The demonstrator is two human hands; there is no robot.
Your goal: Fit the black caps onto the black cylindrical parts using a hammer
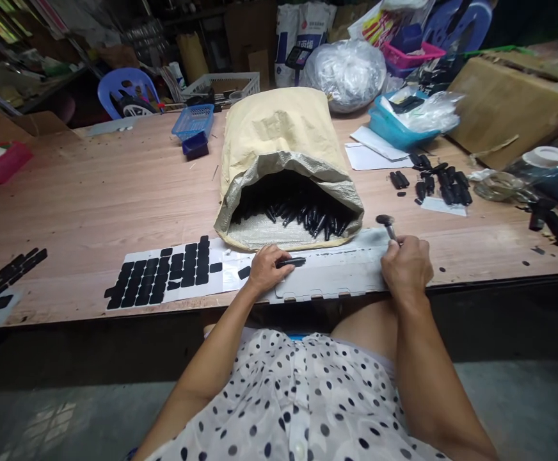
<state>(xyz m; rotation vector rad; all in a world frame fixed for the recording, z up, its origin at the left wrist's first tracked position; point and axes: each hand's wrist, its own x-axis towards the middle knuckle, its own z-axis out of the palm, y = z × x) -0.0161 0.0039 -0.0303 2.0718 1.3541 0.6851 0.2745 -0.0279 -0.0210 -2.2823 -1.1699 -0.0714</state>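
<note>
My left hand [268, 270] rests on a pale flat board [336, 272] at the table's front edge. Its fingers are closed on a slim, pointed black piece [292, 262] lying on that board. Above the board's right end, my right hand [407, 266] grips what looks like a small hammer [386, 224], black head upward. Just beyond my hands, a tan sack [279, 121] lies with its mouth facing me, and many similar black pieces [317, 218] show inside. Left of my left hand, flat black rounded pads [144, 282] sit in rows on a white sheet [216, 282].
More black pieces [446, 182] lie loose at the right, near a teal basin [404, 118] and a cardboard box [519, 96]. Blue baskets [193, 121] stand left of the sack. A red tray [0, 166] is at the far left.
</note>
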